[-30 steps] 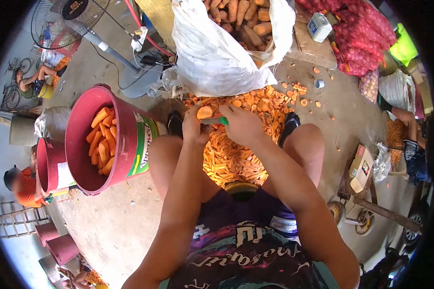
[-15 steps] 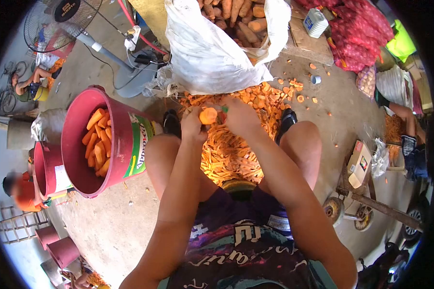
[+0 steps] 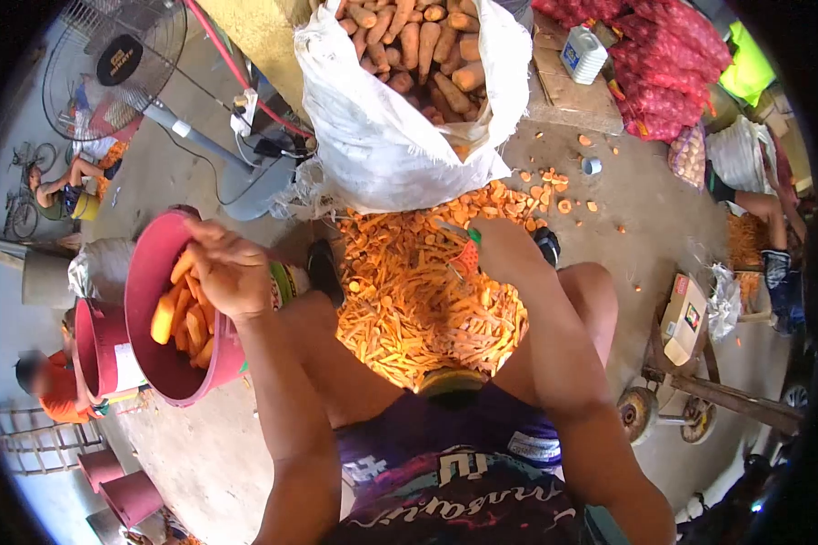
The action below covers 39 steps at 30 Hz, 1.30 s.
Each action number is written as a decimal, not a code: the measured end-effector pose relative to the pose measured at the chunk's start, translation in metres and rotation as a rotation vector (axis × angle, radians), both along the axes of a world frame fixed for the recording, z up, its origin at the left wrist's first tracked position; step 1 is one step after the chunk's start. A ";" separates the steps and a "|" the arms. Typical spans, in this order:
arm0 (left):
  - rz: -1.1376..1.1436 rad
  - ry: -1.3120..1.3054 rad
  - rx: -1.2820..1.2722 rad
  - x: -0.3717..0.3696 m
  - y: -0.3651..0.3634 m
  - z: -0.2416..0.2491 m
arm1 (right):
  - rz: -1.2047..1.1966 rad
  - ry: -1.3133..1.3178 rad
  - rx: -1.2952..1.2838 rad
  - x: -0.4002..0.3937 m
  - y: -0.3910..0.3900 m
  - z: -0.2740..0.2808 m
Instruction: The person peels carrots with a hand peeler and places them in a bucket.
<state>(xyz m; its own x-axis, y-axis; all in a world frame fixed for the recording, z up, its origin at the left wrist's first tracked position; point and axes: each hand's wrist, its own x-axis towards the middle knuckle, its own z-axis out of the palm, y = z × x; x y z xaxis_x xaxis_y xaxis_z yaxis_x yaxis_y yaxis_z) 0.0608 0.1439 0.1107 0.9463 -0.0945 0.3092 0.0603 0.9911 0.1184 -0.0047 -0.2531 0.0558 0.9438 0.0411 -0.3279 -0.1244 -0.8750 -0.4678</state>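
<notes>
Carrot, peeled (image 3: 164, 316): I saw it at the left of the frame, over the mouth of the red bucket (image 3: 144, 272), just below my left hand (image 3: 230, 268). Whether the fingers touched it I could not tell; that hand hung over the bucket's rim with its fingers spread and loosely curled, half open.

Going from the biggest thing down, the white sack (image 3: 386, 136) filled the upper centre of the frame, its mouth rolled back and full of unpeeled carrots (image 3: 418, 41). Below it, in the middle of the frame between my knees, lay the heap of orange peelings (image 3: 409, 300), spreading across the concrete floor (image 3: 200, 436). The red bucket stood tilted at centre left, holding a pile of peeled carrots (image 3: 191, 331). A second, smaller red bucket (image 3: 95, 350) sat just beside it, toward the left edge; I could not see what was in it.

My right hand (image 3: 509, 254) was at the centre right, above the peelings, shut around a peeler (image 3: 466, 256) with a green handle and an orange head that stuck out to the left of the fist.

In the upper left stood a floor fan (image 3: 109, 64).
</notes>
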 end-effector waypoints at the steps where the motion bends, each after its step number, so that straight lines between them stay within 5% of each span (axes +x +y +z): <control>1: -0.005 -0.011 0.004 0.007 -0.019 0.005 | 0.016 0.010 0.001 0.005 -0.005 0.004; 3: 0.086 0.207 0.591 0.024 -0.064 0.009 | 0.020 -0.011 0.011 0.007 -0.009 0.013; 5: 0.002 0.204 0.912 0.053 -0.121 0.020 | 0.033 -0.019 0.018 0.008 -0.012 0.010; 10: 0.019 -0.232 1.566 0.153 -0.255 0.017 | 0.143 -0.020 -0.016 0.016 -0.024 -0.006; 16: 0.341 -0.692 2.474 0.248 -0.374 -0.023 | 0.149 -0.027 -0.048 0.033 -0.032 -0.014; 17: 0.131 -0.707 2.632 0.261 -0.388 -0.029 | 0.145 -0.053 -0.014 0.036 -0.030 -0.016; 22: 0.141 -0.591 2.568 0.289 -0.423 -0.069 | 0.168 -0.027 -0.027 0.053 -0.033 -0.022; 24: -0.129 -0.639 2.628 0.292 -0.419 -0.061 | 0.164 0.003 -0.023 0.057 -0.035 -0.018; 25: -0.013 -0.874 2.526 0.285 -0.410 -0.054 | 0.167 0.033 -0.022 0.058 -0.034 -0.014; 28: 0.244 -0.954 2.576 0.240 -0.370 0.008 | 0.162 0.027 -0.033 0.053 -0.025 -0.013; 32: 0.487 -0.800 2.419 0.199 -0.274 0.044 | 0.156 -0.024 0.017 0.041 -0.014 0.000; 36: 0.062 -0.158 2.073 0.127 -0.165 0.046 | 0.138 -0.040 0.053 0.032 -0.004 0.008; 39: 0.211 -0.016 1.981 0.055 -0.122 0.015 | 0.072 -0.177 0.199 0.029 0.011 0.003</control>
<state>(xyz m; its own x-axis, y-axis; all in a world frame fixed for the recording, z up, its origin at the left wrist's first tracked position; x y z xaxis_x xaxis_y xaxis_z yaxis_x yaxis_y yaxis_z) 0.1154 0.0220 0.1258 0.9851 -0.1615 -0.0594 -0.0313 -0.5075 0.8611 0.0240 -0.2419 0.0585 0.9780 0.1574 -0.1365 0.0341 -0.7672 -0.6405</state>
